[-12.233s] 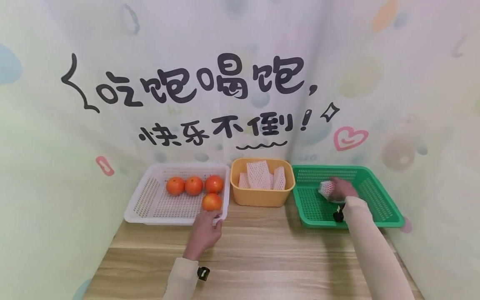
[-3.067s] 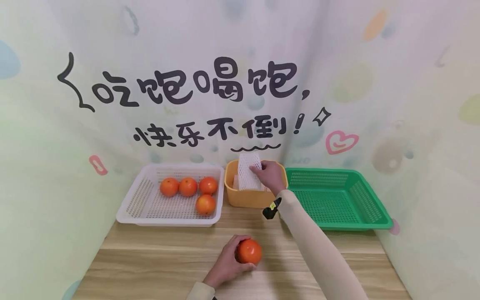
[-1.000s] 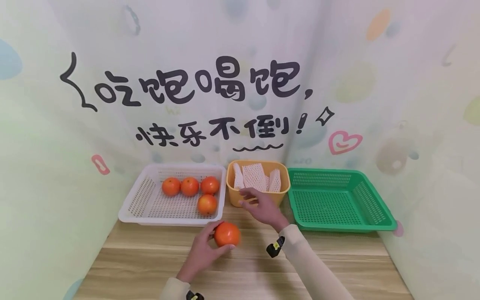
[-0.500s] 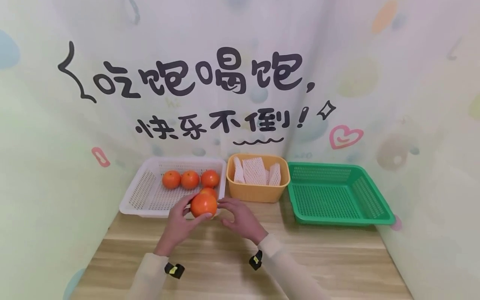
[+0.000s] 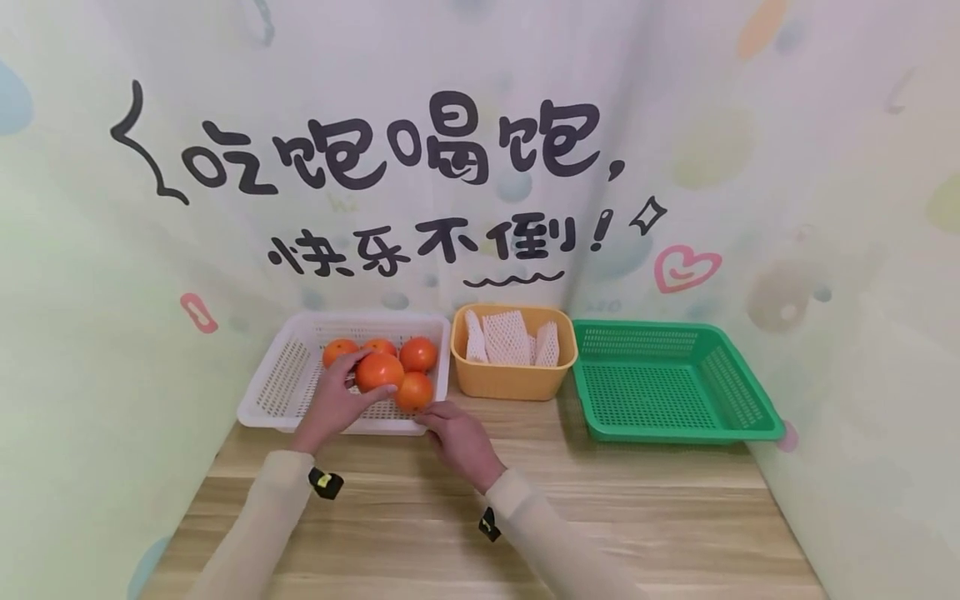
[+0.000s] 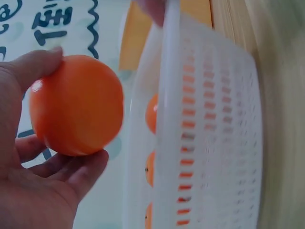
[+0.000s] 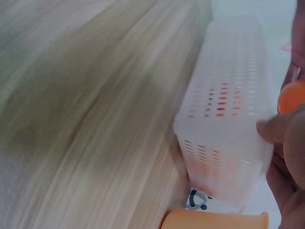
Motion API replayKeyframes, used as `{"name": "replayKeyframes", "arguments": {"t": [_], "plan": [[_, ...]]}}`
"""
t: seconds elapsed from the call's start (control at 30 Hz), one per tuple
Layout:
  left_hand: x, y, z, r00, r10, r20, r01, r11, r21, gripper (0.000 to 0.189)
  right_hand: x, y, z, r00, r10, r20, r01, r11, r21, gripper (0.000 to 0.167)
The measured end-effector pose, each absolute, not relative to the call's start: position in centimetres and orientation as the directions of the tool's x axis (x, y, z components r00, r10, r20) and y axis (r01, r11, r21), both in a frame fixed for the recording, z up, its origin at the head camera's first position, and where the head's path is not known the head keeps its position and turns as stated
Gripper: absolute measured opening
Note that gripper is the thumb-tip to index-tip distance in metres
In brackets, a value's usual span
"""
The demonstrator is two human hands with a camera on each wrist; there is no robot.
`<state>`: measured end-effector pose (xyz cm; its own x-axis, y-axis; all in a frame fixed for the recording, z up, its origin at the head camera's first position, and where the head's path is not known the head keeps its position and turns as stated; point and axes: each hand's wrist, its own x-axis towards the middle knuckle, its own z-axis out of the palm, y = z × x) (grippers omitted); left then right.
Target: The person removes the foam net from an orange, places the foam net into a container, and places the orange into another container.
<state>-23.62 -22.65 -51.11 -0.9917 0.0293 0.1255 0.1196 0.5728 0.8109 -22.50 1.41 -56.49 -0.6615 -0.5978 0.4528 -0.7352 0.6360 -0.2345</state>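
Observation:
My left hand [image 5: 330, 406] holds a round orange fruit [image 5: 378, 372], glossy and bare, with the thumb on one side and fingers round the other. The left wrist view shows this fruit [image 6: 78, 105] raised above the rim of the white basket [image 6: 209, 109]. Several similar fruits lie in the basket, among them one near its right front corner [image 5: 414, 392]. At that corner my right hand [image 5: 461, 437] pinches the basket's rim; in the right wrist view the thumb [image 7: 271, 130] lies against the corner, and part of the hand is cut off.
Right of the white basket stands a yellow bin [image 5: 513, 381] with several white foam net sleeves [image 5: 506, 337] upright in it. A green basket [image 5: 675, 433] stands further right. All rest on a wooden table [image 5: 600, 517] before a printed curtain [image 5: 480, 50].
The right hand left a foam net sleeve in the yellow bin, then moved to the white basket's corner. My left hand carried its fruit from over the table to above that basket.

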Motion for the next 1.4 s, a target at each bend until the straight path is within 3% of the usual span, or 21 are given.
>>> {"name": "replayKeyframes", "arguments": {"t": [0.13,0.43,0.63,1.0,1.4], "plan": [[-25.3,-23.7,-50.8,-0.995,0.047,0.084,0.095,0.622,0.777,0.086,-22.6,1.2,-56.8,-0.651,-0.563,0.509,-0.733,0.64,-0.23,0.033],[-28.3,-25.1,-50.9,-0.997,0.077,-0.028,0.038,0.743,0.669,0.082,-22.4,1.1,-56.2,-0.713,-0.548,0.437,-0.687,0.672,-0.277,0.034],[-30.1,-25.3,-52.0,-0.982,0.101,-0.159,-0.016,0.796,0.605,0.081,-22.5,1.2,-56.0,-0.72,-0.548,0.426,-0.68,0.678,-0.277,0.034],[-31.6,-24.3,-52.9,-0.96,0.15,-0.235,0.025,0.885,0.464,0.075,-22.7,1.2,-55.9,-0.712,-0.558,0.426,-0.69,0.668,-0.278,0.033],[-31.1,-23.8,-52.8,-0.956,0.123,-0.267,-0.023,0.874,0.486,0.076,-22.5,1.2,-55.7,-0.715,-0.553,0.428,-0.686,0.672,-0.279,0.034]]}}
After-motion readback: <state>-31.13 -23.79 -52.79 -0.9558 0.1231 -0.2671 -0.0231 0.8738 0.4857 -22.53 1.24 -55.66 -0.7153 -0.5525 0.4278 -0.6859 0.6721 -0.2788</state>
